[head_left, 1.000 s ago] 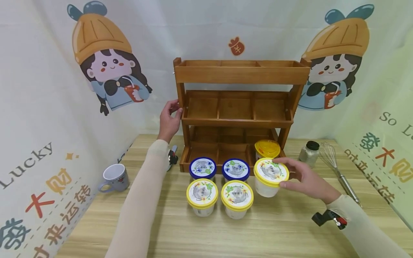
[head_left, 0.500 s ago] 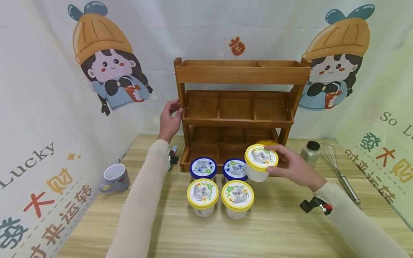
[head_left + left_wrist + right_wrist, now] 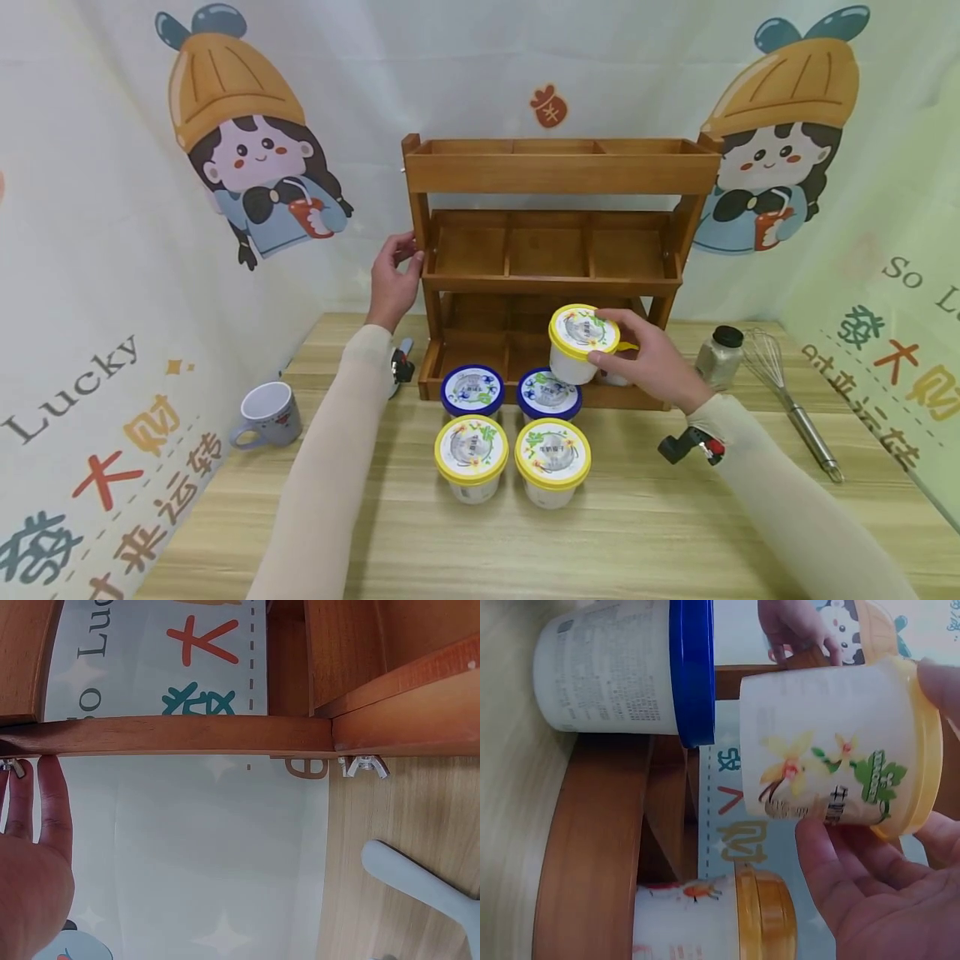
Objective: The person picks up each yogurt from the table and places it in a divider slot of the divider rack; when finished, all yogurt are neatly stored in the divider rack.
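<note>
looks like you're placing: right hand (image 3: 647, 354) pinches yellow-lidded tub (image 3: 577, 343), left hand (image 3: 394, 283) rests straightish fingers on rack (image 3: 562, 176), next probably wants level lowering into bottom compartment (image 3: 527, 350).

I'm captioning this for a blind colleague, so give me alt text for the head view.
A right hand holds a yellow-lidded tub before a tiered wooden rack, whose side the left hand touches. On the wood-grain table, two blue-lidded tubs stand behind two other yellow-lidded tubs.
</note>
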Action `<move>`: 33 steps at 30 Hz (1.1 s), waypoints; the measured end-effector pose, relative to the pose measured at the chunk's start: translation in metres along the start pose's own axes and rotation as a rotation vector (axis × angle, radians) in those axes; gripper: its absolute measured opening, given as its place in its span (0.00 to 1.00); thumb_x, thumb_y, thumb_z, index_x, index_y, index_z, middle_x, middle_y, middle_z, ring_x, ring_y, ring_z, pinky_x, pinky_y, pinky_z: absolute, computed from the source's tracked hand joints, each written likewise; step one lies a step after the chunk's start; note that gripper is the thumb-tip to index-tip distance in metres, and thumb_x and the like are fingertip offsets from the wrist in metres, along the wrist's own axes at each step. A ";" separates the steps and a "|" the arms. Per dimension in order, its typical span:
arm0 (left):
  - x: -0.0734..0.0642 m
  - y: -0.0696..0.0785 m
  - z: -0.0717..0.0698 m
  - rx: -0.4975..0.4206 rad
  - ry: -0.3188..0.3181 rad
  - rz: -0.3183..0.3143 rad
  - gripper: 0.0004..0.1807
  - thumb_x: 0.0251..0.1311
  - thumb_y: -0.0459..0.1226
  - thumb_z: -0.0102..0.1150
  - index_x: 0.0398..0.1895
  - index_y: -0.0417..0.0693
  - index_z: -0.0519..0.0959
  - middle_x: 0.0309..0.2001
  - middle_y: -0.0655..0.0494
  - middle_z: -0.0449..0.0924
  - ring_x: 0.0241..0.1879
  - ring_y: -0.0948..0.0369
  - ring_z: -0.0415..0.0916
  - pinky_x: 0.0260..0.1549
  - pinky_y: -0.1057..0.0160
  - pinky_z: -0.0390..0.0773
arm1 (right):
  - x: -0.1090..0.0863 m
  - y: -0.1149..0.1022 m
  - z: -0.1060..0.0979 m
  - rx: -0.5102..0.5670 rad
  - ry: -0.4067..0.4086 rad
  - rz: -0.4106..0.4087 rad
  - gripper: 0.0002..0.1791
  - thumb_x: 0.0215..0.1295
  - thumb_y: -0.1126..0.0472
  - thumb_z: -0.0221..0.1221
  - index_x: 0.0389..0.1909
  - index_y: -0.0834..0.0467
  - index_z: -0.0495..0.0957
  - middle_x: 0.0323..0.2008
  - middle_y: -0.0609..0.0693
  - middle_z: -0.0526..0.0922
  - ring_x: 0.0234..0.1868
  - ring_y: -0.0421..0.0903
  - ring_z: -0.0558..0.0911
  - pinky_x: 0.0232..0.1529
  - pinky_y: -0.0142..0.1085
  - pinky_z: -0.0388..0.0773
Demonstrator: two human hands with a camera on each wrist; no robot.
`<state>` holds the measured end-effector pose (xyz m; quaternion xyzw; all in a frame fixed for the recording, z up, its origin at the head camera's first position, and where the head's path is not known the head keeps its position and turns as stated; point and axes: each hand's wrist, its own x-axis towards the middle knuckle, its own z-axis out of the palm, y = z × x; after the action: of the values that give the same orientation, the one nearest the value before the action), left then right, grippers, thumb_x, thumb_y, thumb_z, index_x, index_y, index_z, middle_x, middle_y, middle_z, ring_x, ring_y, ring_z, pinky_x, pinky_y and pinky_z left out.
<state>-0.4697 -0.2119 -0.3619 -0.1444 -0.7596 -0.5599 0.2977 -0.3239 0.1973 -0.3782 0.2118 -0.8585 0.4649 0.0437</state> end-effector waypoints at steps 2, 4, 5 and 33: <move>0.001 0.000 0.000 -0.005 -0.001 0.001 0.18 0.77 0.35 0.58 0.67 0.42 0.75 0.60 0.39 0.79 0.65 0.45 0.78 0.73 0.40 0.72 | 0.006 0.000 0.004 -0.018 0.014 0.009 0.39 0.71 0.48 0.69 0.77 0.54 0.66 0.74 0.58 0.71 0.69 0.62 0.77 0.61 0.50 0.86; 0.001 0.000 0.000 -0.008 -0.002 0.002 0.18 0.77 0.35 0.58 0.67 0.42 0.75 0.60 0.39 0.79 0.65 0.45 0.78 0.72 0.39 0.72 | 0.011 0.000 0.008 -0.036 0.022 0.019 0.41 0.70 0.46 0.69 0.78 0.54 0.65 0.74 0.58 0.71 0.69 0.62 0.77 0.62 0.52 0.85; 0.001 0.000 0.000 -0.007 -0.002 0.003 0.18 0.78 0.35 0.58 0.67 0.42 0.75 0.60 0.39 0.79 0.65 0.45 0.78 0.72 0.39 0.72 | 0.013 0.000 0.010 -0.044 0.023 0.024 0.41 0.70 0.45 0.69 0.79 0.54 0.64 0.74 0.58 0.71 0.70 0.62 0.77 0.63 0.53 0.85; -0.002 0.003 0.001 0.003 0.003 -0.019 0.18 0.78 0.35 0.57 0.66 0.44 0.76 0.61 0.42 0.80 0.66 0.48 0.78 0.71 0.46 0.76 | 0.049 0.013 0.058 -0.217 -0.047 0.134 0.47 0.74 0.43 0.64 0.83 0.61 0.56 0.76 0.66 0.68 0.73 0.66 0.71 0.77 0.63 0.66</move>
<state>-0.4668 -0.2101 -0.3612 -0.1358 -0.7615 -0.5618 0.2935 -0.3663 0.1406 -0.4082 0.1591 -0.9168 0.3660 0.0151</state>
